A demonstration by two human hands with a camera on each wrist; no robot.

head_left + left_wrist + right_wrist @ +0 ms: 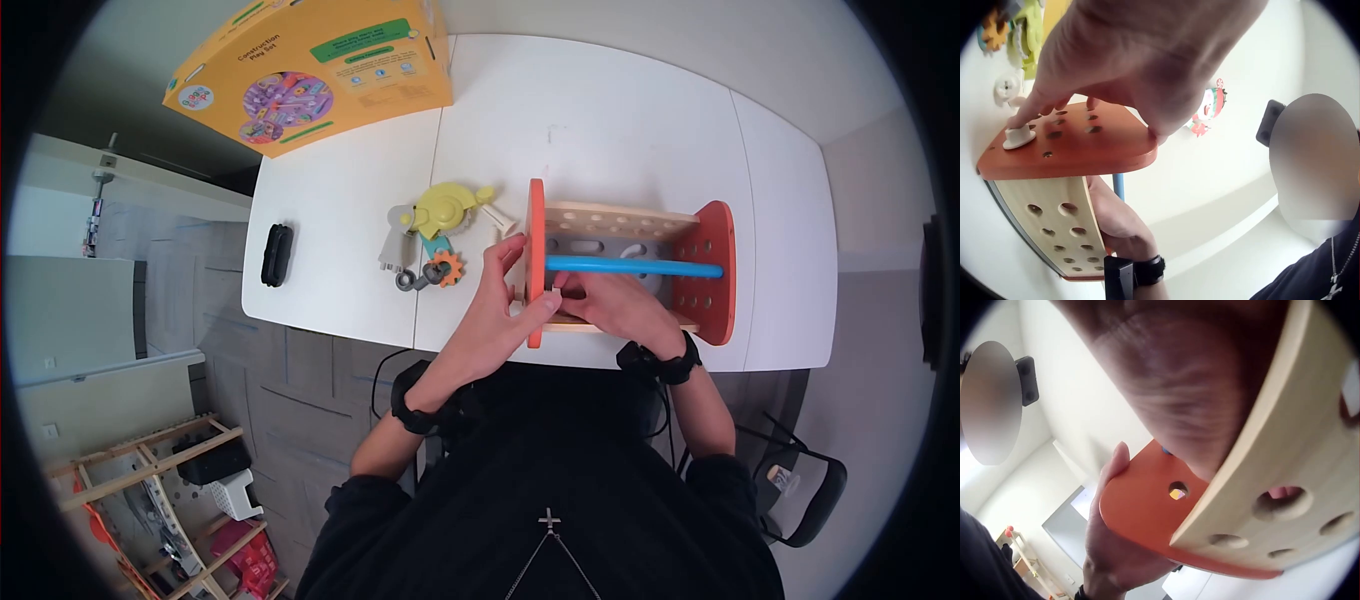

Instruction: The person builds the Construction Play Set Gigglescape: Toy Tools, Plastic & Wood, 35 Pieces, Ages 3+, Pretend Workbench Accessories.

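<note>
A wooden toy toolbox with red end panels (715, 270) and a blue rod handle (630, 266) stands on the table. My left hand (490, 315) grips its left panel, the thumb lying over the top edge and the fingers on the outer face. One fingertip presses the white flanged bolt head (1019, 137) seated against that panel. Inside the toolbox, my right hand (620, 308) has its fingers bent together beside the panel's inner face, pinching a small pale piece (556, 293). In the left wrist view, the panel hides those fingertips.
On the white table (640, 120), left of the toolbox, lie a yellow-green toy piece (445, 208), an orange gear (447, 267), grey toy parts (404, 280) and a cream bolt (498, 219). Farther left sits a black case (277, 254). A yellow box (340, 70) stands behind.
</note>
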